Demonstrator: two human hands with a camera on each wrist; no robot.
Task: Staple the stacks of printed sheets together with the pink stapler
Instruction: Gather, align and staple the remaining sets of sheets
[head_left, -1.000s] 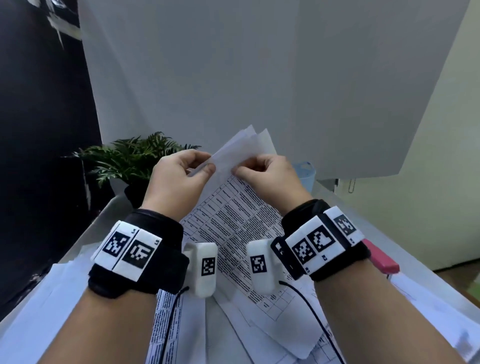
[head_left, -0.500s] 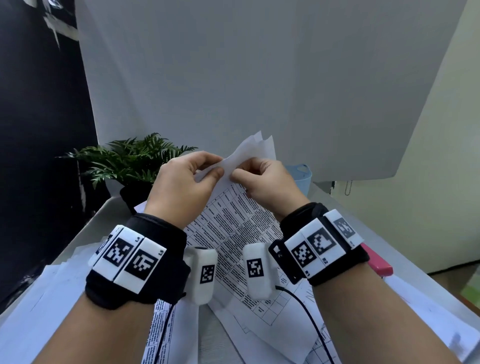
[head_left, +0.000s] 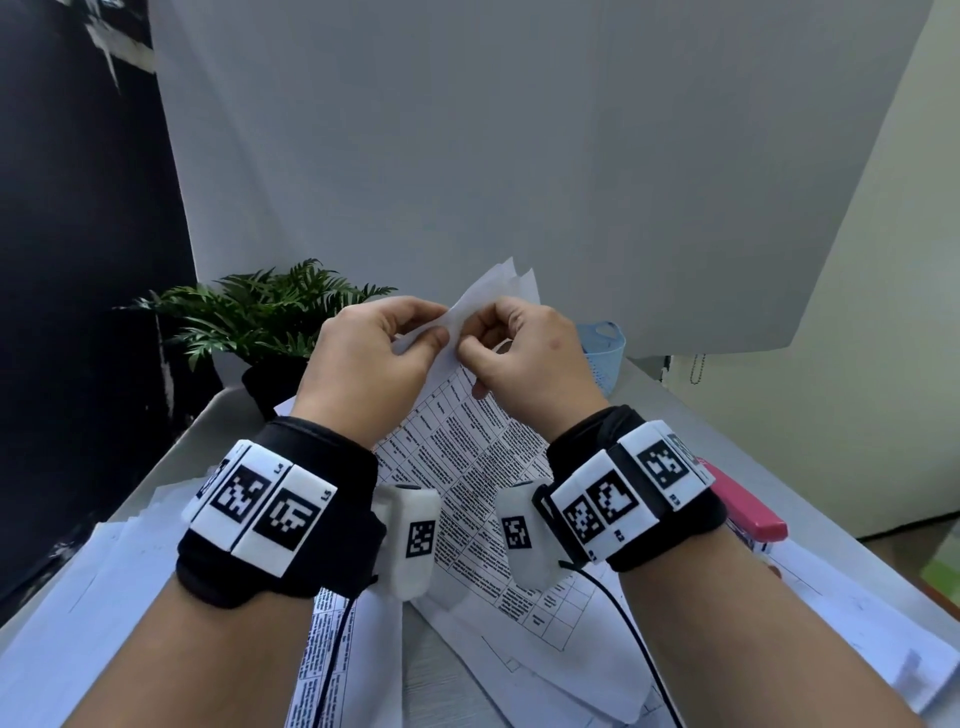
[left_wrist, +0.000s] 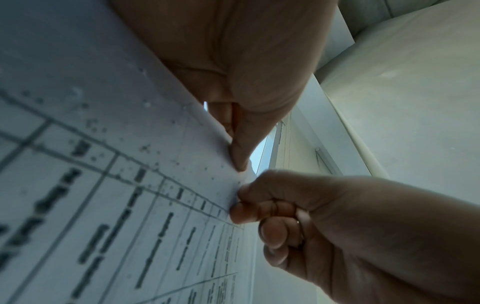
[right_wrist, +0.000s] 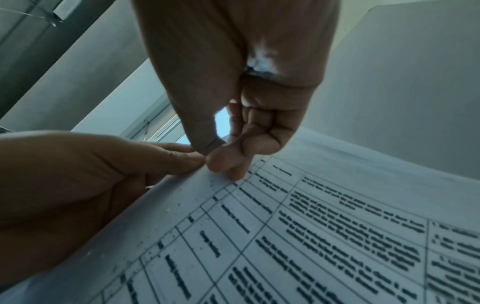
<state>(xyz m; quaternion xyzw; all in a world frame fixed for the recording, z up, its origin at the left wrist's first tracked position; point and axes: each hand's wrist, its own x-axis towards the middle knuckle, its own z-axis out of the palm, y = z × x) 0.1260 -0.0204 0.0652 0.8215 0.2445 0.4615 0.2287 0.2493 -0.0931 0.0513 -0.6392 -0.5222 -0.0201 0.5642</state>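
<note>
Both hands are raised above the table (head_left: 670, 395) and meet at the upper corner of a stack of printed sheets (head_left: 467, 467). The left hand (head_left: 363, 364) pinches that corner between thumb and forefinger. The right hand (head_left: 524, 358) pinches the same corner just beside it, at the left hand's 3 o'clock, with its other fingers curled in toward the palm. Fingertips of the two hands touch or nearly touch.

The stack tilts up from the table toward the hands, its printed grid facing the person. Several unaligned sheet corners fan out above the fingers at 12 o'clock. The left wrist view shows the left thumb (left_wrist: 241, 152) pressed on the paper edge, with the right hand's curled fingers (left_wrist: 259, 214) directly below it. The right wrist view shows the right thumb (right_wrist: 202, 131) and forefinger closed on the sheet margin. How many sheets each pinch takes in cannot be judged; the close views are blurred.

The pink stapler (head_left: 748, 509) lies on the table at 4 o'clock from the right hand, partly hidden behind the right wristband (head_left: 634, 493), untouched.

More loose papers (head_left: 93, 597) cover the table at 7 o'clock. A potted fern (head_left: 260, 317) stands at 10 o'clock of the hands, a pale blue basket (head_left: 605, 353) at 3 o'clock.
</note>
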